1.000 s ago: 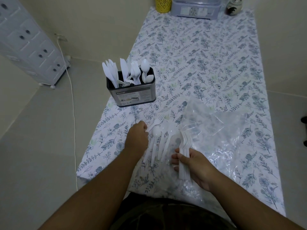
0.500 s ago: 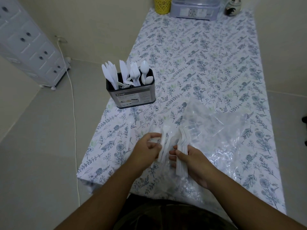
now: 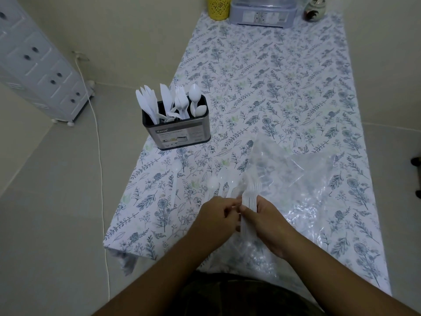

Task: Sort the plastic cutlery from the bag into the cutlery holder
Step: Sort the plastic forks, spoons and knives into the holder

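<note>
Head view, white plastic forks stacked, tines up, in right hand

White plastic cutlery standing in a black-and-silver metal cutlery holder at ten o'clock. White cloth with blue-grey and pale green floral print beneath. Clear crinkled plastic bag at three o'clock. Yellow perforated cup at twelve.

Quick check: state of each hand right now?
Left hand: fingers curled, pinching at the white plastic forks.
Right hand: gripping that fork bundle.
</note>
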A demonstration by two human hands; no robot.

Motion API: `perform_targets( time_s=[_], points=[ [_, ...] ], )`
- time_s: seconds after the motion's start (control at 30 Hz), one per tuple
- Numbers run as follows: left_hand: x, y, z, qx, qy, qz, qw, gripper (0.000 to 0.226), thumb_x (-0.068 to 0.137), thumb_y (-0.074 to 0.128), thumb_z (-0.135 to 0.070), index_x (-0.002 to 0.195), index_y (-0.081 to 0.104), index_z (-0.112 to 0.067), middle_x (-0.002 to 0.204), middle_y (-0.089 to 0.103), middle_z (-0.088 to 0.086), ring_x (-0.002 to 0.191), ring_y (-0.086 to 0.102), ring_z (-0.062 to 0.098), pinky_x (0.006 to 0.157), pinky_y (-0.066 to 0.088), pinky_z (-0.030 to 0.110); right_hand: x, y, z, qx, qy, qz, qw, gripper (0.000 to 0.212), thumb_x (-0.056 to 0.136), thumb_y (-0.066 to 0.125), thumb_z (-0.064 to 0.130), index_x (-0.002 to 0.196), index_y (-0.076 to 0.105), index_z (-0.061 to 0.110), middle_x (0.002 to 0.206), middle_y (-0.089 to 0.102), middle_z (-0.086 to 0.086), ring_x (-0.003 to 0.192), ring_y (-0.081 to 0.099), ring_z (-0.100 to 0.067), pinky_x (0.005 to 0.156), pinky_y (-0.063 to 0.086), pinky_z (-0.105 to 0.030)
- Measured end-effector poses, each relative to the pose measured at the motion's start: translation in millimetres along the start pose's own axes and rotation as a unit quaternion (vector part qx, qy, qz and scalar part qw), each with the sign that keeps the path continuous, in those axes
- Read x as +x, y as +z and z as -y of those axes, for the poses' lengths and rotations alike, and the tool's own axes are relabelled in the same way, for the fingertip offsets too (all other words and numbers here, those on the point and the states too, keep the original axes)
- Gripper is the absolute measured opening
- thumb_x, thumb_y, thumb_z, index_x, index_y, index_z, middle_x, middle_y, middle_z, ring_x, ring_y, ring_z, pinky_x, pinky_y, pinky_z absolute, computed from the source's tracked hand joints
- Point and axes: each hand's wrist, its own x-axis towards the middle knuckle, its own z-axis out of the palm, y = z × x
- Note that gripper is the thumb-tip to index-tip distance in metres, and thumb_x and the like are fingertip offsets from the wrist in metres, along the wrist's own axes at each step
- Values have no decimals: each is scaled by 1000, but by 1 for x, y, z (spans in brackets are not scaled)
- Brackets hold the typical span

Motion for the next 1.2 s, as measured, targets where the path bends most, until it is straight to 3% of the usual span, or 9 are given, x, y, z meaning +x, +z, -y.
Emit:
perform_targets(
  time_s=[0.13, 0.23, 0.3, 0.4, 0.47, 0.63, 0.87, 1.03, 1.2],
  points=[
    [9, 0, -10, -40, -53, -56, 996, 34, 91, 67, -27, 124, 67, -21, 91, 68, -8, 78, 65, -1, 67, 49, 7, -1, 8, -2, -107, -31, -12, 994, 14, 101, 56, 14, 113, 64, 14, 100, 74, -18, 89, 73, -36, 74, 62, -46],
    [11, 4, -14, -31, -76, -63, 995, 46, 89, 71, -37, 129, 64, -16, 107, 70, -9, 83, 65, -4, 70, 48, 5, -2, 14, -5, -201, -51, -3, 978, 20, 101, 46, 6, 102, 59, 21, 83, 69, -11, 62, 65, -11, 62, 57, -37],
    [9, 5, -17, -27, -70, -75, 994, 38, 88, 73, -36, 119, 69, -14, 95, 67, -16, 73, 60, -12, 60, 42, -1, -4, 15, -4, -234, -60, 7, 970, 32, 100, 40, -3, 90, 51, 26, 78, 62, -2, 56, 56, 2, 60, 51, -33],
    [6, 7, -15, -52, -64, -89, 993, 18, 86, 76, -32, 98, 72, -20, 80, 66, -21, 71, 64, -14, 56, 44, 1, -8, 17, 1, -233, -78, 20, 969, 38, 104, 40, 0, 96, 53, 35, 90, 67, 13, 71, 62, 12, 63, 47, -13],
    [6, 6, -14, -77, -68, -87, 991, 13, 88, 74, -29, 99, 71, -23, 82, 68, -21, 77, 65, -14, 59, 47, 3, -12, 20, 6, -201, -71, 26, 977, 30, 108, 40, 16, 106, 60, 39, 98, 72, 14, 81, 66, 10, 69, 49, -11],
    [11, 3, -10, -124, -65, -48, 989, 12, 93, 67, -21, 105, 69, -24, 94, 73, -12, 87, 69, -1, 74, 61, 27, -17, 19, 12, -89, -51, 24, 994, 35, 109, 36, 26, 124, 67, 31, 117, 75, 13, 108, 70, -4, 92, 55, -25],
    [8, -11, -3, -105, -15, -52, 993, 21, 95, 64, -13, 116, 66, -17, 107, 65, -4, 95, 63, -3, 72, 51, 9, -11, 16, 18, -133, -67, 14, 989, 26, 105, 50, 30, 114, 74, 35, 111, 76, 1, 108, 71, -22, 100, 53, -55],
    [9, -30, -12, -75, 63, -93, 991, 28, 91, 69, -9, 119, 68, -14, 107, 62, -9, 102, 62, -2, 79, 52, 12, -8, 16, 47, -212, -163, 23, 963, 28, 100, 60, 15, 118, 74, 32, 109, 77, 13, 105, 70, -1, 97, 55, -30],
    [28, -74, -47, -63, 143, -176, 972, 37, 90, 70, -7, 126, 68, -14, 115, 69, -4, 105, 64, -1, 85, 51, 11, 10, 30, 102, -261, -273, -2, 926, 28, 97, 66, 13, 115, 72, 33, 104, 76, 15, 101, 69, 3, 85, 54, -15]
  ],
)
